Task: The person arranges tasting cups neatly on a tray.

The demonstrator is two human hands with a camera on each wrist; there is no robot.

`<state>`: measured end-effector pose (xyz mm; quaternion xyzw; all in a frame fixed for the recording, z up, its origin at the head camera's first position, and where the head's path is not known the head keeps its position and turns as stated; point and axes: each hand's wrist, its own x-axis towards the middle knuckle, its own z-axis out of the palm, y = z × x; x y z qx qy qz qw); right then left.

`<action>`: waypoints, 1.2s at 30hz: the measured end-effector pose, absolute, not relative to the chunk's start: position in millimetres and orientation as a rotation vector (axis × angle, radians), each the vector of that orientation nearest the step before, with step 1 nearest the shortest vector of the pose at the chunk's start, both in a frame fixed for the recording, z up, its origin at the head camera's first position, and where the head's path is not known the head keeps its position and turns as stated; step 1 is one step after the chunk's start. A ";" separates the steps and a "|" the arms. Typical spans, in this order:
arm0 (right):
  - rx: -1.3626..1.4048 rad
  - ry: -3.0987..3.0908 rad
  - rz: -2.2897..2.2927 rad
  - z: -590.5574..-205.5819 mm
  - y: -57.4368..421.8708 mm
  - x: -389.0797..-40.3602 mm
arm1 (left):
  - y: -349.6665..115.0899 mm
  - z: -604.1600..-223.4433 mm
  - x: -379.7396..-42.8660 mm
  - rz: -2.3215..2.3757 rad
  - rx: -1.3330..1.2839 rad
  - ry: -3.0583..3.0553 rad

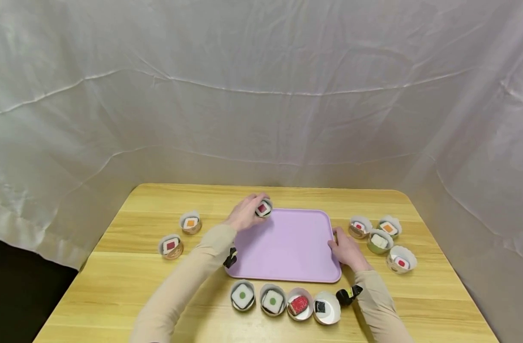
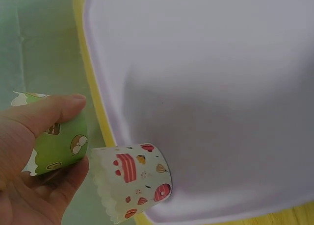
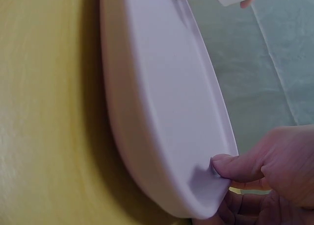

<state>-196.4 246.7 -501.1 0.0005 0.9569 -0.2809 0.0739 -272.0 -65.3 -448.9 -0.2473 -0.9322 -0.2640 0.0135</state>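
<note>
- At the far left corner of the purple tray [image 1: 287, 247], the left hand [image 1: 246, 213] gripped a green paper cup [image 2: 67, 151] between thumb and fingers.
- Just beside it, a white paper cup [image 2: 135, 181] with cake pictures stood at the tray's corner; whether the two cups touched, I could not tell.
- On the tray's right edge, the right hand [image 1: 346, 247] gripped the rim, thumb on top.
- Along the tray's near side ran a row of four cups [image 1: 303, 315]: two with green-dotted white squares, one with a red piece, one with a black piece.
- Left on the wooden bench [image 1: 115, 286] stood two cups [image 1: 173, 253].
- Near the right hand, four more cups [image 1: 377, 246] stood grouped.
</note>
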 end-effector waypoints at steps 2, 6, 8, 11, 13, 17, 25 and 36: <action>0.001 2.871 -0.843 -501.2 247.1 -195.7 | -62.6 -451.5 -272.8 -0.788 -0.776 -2.915; 0.010 2.863 -0.852 -501.2 248.4 -195.5 | -56.9 -455.6 -273.9 -0.745 -0.777 -2.934; 0.015 2.859 -0.858 -501.0 248.7 -195.3 | -54.4 -455.8 -274.1 -0.718 -0.767 -2.953; 0.017 2.860 -0.857 -501.2 249.2 -195.0 | -51.5 -455.6 -273.7 -0.661 -0.740 -2.990; 0.016 2.861 -0.856 -501.1 249.3 -194.7 | -50.0 -455.5 -273.3 -0.603 -0.736 -3.004; 0.015 2.867 -0.852 -501.6 249.3 -194.3 | -48.0 -455.4 -272.1 -0.473 -0.771 -3.002; 0.024 2.855 -0.860 -500.6 247.5 -194.2 | -45.9 -460.2 -272.6 -0.291 -0.824 -2.941; 0.026 2.846 -0.858 -501.7 248.6 -195.4 | -44.0 -467.6 -274.6 -0.178 -0.782 -2.955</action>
